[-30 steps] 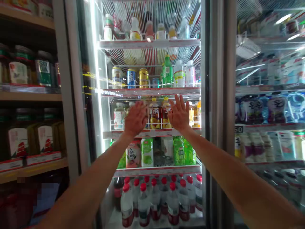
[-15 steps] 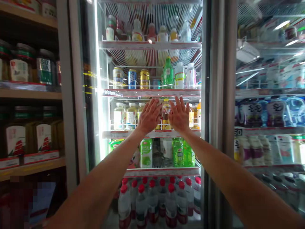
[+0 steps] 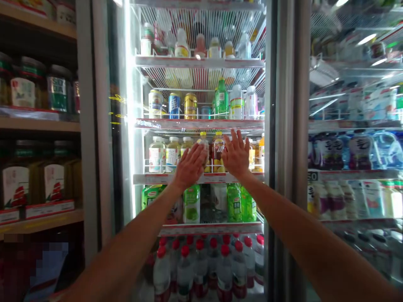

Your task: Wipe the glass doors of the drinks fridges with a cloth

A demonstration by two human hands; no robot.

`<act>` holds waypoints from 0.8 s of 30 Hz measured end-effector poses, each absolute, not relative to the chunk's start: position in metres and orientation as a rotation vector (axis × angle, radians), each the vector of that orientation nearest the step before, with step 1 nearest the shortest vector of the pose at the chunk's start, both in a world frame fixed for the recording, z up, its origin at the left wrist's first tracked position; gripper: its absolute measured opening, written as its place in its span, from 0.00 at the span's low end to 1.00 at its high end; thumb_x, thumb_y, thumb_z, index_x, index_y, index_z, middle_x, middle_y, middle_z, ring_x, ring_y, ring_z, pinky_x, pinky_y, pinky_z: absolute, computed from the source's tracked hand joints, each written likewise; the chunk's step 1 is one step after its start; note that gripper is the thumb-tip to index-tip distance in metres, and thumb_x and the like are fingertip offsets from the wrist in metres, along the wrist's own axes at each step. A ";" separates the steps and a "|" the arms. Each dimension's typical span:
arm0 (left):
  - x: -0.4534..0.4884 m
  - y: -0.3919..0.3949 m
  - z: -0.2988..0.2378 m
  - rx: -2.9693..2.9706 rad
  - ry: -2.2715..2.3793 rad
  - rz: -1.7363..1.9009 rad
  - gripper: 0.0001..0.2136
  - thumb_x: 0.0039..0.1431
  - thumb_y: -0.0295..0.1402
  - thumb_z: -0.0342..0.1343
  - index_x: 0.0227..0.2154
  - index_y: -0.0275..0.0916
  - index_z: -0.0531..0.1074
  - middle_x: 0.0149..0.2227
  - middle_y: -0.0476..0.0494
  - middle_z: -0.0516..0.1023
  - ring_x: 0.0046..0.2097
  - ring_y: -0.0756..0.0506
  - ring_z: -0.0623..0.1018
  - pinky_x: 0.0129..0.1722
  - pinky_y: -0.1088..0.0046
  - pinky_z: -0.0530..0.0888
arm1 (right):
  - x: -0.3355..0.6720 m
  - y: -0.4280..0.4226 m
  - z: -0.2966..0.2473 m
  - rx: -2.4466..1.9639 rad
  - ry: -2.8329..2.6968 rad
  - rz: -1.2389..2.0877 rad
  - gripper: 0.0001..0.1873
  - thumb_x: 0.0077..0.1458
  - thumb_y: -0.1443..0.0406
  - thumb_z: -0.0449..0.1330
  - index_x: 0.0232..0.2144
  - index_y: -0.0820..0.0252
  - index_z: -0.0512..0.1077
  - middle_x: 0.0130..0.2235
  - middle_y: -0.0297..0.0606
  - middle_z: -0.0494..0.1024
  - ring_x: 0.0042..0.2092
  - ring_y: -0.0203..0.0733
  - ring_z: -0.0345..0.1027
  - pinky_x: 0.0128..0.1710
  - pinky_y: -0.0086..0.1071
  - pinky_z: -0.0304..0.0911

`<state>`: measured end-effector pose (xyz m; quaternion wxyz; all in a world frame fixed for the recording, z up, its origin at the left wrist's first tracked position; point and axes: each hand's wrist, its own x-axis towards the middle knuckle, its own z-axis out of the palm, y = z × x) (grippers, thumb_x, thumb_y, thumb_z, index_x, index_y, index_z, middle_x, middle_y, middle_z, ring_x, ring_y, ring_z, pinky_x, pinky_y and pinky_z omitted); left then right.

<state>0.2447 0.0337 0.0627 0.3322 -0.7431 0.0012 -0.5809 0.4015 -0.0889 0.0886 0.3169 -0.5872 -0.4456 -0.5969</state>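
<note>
Both my arms stretch forward to a lit drinks fridge, at the height of its middle shelf (image 3: pixel 201 178). My left hand (image 3: pixel 189 165) is open and flat, fingers pointing up and right, in front of a yellow-capped bottle (image 3: pixel 203 136). My right hand (image 3: pixel 236 155) is open too, its fingers spread upward, just right of a dark-labelled bottle with a yellow cap (image 3: pixel 218 149). Neither hand holds anything. Whether the fingers touch the bottles or the glass cannot be made out. Paler bottles (image 3: pixel 156 154) stand left of my left hand.
Above are cans (image 3: pixel 190 105) and a green bottle (image 3: pixel 222 98). Green bottles (image 3: pixel 234 202) stand one shelf lower, red-capped bottles (image 3: pixel 185 268) at the bottom. A door frame (image 3: pixel 288 126) borders the fridge on the right. Shelves with jars (image 3: pixel 23 88) are at the left.
My left hand has moved left and down, uncovering the yellow-capped bottle behind it. My right hand keeps nearly the same place, and the view has shifted slightly.
</note>
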 end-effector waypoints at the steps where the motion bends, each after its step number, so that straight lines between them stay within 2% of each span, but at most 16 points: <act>1: 0.235 0.040 0.065 -1.906 -0.076 -1.599 0.26 0.56 0.28 0.46 0.60 0.37 0.54 0.61 0.37 0.59 0.64 0.42 0.53 0.61 0.57 0.55 | 0.402 -0.089 0.089 -1.547 -1.170 -1.576 0.27 0.57 0.62 0.45 0.59 0.59 0.56 0.64 0.42 0.51 0.66 0.49 0.37 0.62 0.51 0.37; 5: 0.210 0.060 0.077 -1.794 -0.349 -1.882 0.28 0.55 0.26 0.44 0.61 0.34 0.51 0.61 0.34 0.59 0.64 0.41 0.52 0.61 0.56 0.54 | 0.402 -0.088 0.089 -1.550 -1.158 -1.573 0.27 0.57 0.62 0.46 0.59 0.59 0.56 0.64 0.42 0.51 0.66 0.49 0.37 0.62 0.52 0.38; 8: 0.227 0.048 0.075 -1.823 -0.326 -1.848 0.26 0.56 0.27 0.44 0.59 0.33 0.55 0.62 0.34 0.57 0.65 0.41 0.51 0.61 0.56 0.53 | 0.402 -0.087 0.089 -1.550 -1.157 -1.581 0.27 0.57 0.62 0.46 0.59 0.59 0.56 0.64 0.43 0.51 0.66 0.49 0.37 0.62 0.51 0.38; 14: 0.263 0.021 0.063 -1.920 -0.260 -1.774 0.25 0.59 0.38 0.47 0.58 0.33 0.56 0.62 0.35 0.56 0.65 0.40 0.51 0.61 0.56 0.54 | 0.403 -0.087 0.088 -1.524 -1.152 -1.588 0.27 0.57 0.61 0.45 0.59 0.56 0.55 0.64 0.41 0.52 0.66 0.47 0.38 0.61 0.51 0.38; 17: 0.235 0.044 0.070 -1.918 -0.279 -1.794 0.23 0.60 0.36 0.45 0.57 0.36 0.58 0.62 0.36 0.57 0.64 0.41 0.53 0.61 0.56 0.54 | 0.404 -0.088 0.088 -1.535 -1.156 -1.580 0.27 0.57 0.61 0.46 0.59 0.56 0.55 0.64 0.41 0.51 0.66 0.47 0.38 0.62 0.51 0.38; 22: 0.202 0.074 0.078 -1.735 -0.459 -2.117 0.24 0.61 0.35 0.44 0.59 0.31 0.54 0.63 0.31 0.52 0.65 0.39 0.51 0.62 0.54 0.52 | 0.402 -0.088 0.089 -1.557 -1.153 -1.575 0.27 0.57 0.61 0.45 0.59 0.58 0.56 0.64 0.42 0.51 0.66 0.48 0.37 0.62 0.50 0.37; 24: 0.217 0.063 0.071 -1.774 -0.343 -2.052 0.24 0.62 0.34 0.44 0.59 0.32 0.55 0.63 0.32 0.54 0.65 0.39 0.51 0.62 0.55 0.53 | 0.401 -0.088 0.089 -1.568 -1.153 -1.568 0.27 0.57 0.61 0.45 0.59 0.58 0.56 0.64 0.42 0.50 0.66 0.48 0.36 0.62 0.50 0.37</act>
